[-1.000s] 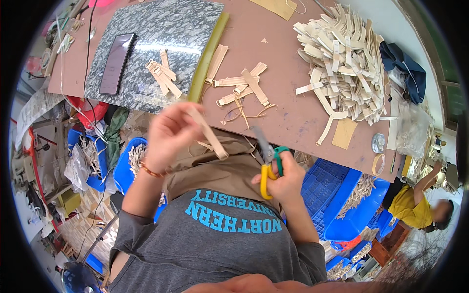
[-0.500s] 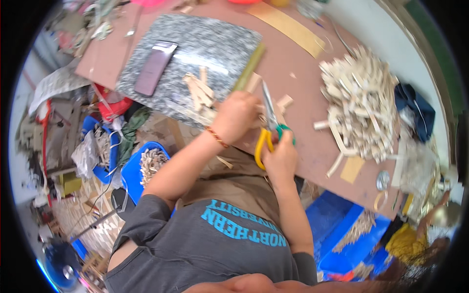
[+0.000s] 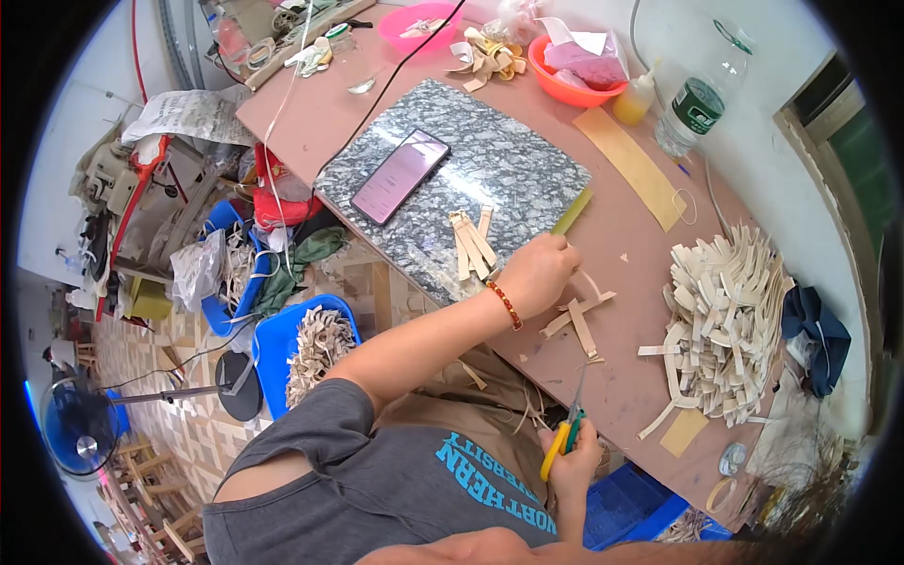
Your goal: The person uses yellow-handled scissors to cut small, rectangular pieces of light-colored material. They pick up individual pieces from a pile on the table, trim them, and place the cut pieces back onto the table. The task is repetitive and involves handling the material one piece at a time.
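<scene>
My left hand [image 3: 541, 273], with a beaded bracelet at the wrist, is over the table beside the marbled stone slab [image 3: 508, 155]. Its fingers are curled together; a thin pale strip [image 3: 591, 284] shows at the fingertips, and I cannot tell whether they grip it. Close to my body, at the table's near edge, my right hand [image 3: 576, 461] is closed round scissors [image 3: 565, 438] with yellow and green handles, blades pointing away from me. Between the hands lie crossed cream strips [image 3: 581, 325]. A small bunch of similar strips [image 3: 473, 245] rests on the slab.
A phone [image 3: 402, 177] lies on the slab. At the right is a big heap of cream strips [image 3: 725, 320]. Farther back stand an orange bowl [image 3: 579, 94], a pink bowl [image 3: 395, 38] and a bottle [image 3: 697, 108]. A blue bin [image 3: 273, 353] of strips sits left, below the table.
The view has shifted, showing more of the table's far side. My right hand has drawn the scissors back toward my body, away from my left hand. The crossed strips now show more plainly.
</scene>
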### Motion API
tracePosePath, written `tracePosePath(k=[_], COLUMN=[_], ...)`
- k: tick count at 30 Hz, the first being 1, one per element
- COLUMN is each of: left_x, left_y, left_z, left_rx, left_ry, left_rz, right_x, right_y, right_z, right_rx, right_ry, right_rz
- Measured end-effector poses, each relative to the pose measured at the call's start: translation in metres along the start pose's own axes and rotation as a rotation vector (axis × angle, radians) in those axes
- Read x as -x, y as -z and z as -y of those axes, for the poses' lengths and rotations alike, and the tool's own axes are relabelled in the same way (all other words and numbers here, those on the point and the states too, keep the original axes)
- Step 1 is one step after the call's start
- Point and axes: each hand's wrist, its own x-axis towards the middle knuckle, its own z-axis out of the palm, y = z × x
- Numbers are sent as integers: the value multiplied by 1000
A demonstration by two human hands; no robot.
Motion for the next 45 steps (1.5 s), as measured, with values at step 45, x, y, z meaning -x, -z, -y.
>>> tracePosePath(k=[45], left_x=[132], left_y=[133], left_z=[110], left_rx=[-333], left_ry=[301], left_rz=[-466], right_x=[-1], right_y=[2], right_z=[-3], right_rx=[-123], right_ry=[-19], right_rz=[-52])
